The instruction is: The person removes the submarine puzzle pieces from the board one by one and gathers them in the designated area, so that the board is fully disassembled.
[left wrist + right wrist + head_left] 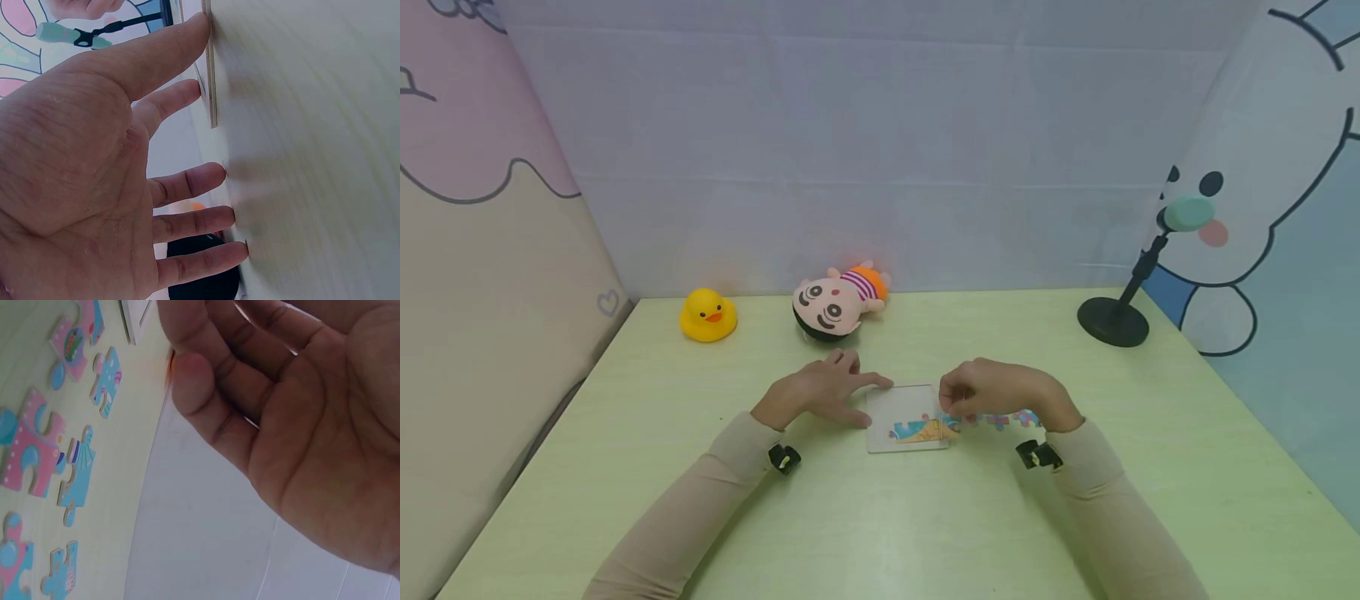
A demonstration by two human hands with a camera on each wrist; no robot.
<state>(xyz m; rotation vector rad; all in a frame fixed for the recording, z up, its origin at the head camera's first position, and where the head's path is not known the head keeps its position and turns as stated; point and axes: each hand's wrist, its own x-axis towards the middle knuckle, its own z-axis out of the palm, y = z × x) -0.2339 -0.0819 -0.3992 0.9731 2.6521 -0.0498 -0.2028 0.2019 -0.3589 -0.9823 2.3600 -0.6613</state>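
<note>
A shallow puzzle tray [898,402] lies on the table in the head view, with joined jigsaw pieces [917,431] in blue and tan along its near side. My left hand [827,390] spreads at the tray's left side. Its thumb and index finger touch the tray edge [211,75], and the other fingertips rest on the table. Over the tray's right edge, my right hand [988,390] has curled fingers and pinches a blue and tan puzzle piece [952,423] at the end of the joined ones. The right wrist view cuts off those fingertips.
Several loose pink and blue puzzle pieces [37,447] lie right of the tray, partly beneath the right hand. At the back stand a yellow rubber duck [708,317], a lying doll [835,307] and a black stand [1114,321] with a mint-green head.
</note>
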